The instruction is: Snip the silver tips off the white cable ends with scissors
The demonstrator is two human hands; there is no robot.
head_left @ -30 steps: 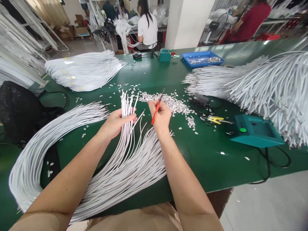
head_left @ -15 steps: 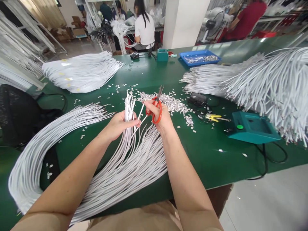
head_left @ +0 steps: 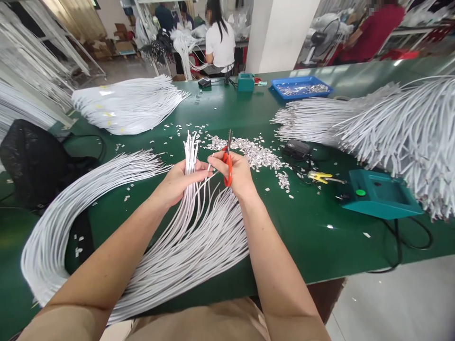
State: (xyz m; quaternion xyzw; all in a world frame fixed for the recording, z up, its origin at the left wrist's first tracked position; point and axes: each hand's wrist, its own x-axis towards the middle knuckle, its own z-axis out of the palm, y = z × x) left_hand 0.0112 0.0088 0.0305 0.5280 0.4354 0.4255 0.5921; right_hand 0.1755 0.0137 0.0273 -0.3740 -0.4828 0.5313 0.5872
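Note:
My left hand is closed around an upright bunch of white cables, their ends sticking up above the fingers. My right hand carries red-handled scissors, blades pointing up and away from me. Its thumb and fingertips also pinch a single white cable close to my left fingertips. Below both hands a large bundle of loose white cables lies on the green table and curves round to the left. Just beyond the scissors a pile of small silvery-white clippings is scattered.
At right stand a teal device and a yellow-handled clip. More cable bundles lie at back left and right. A blue tray is at the far edge; a black bag sits left. Other people work beyond.
The scissors have turned so their handles show edge-on, and my right hand has come closer to my left. The view has shifted slightly left.

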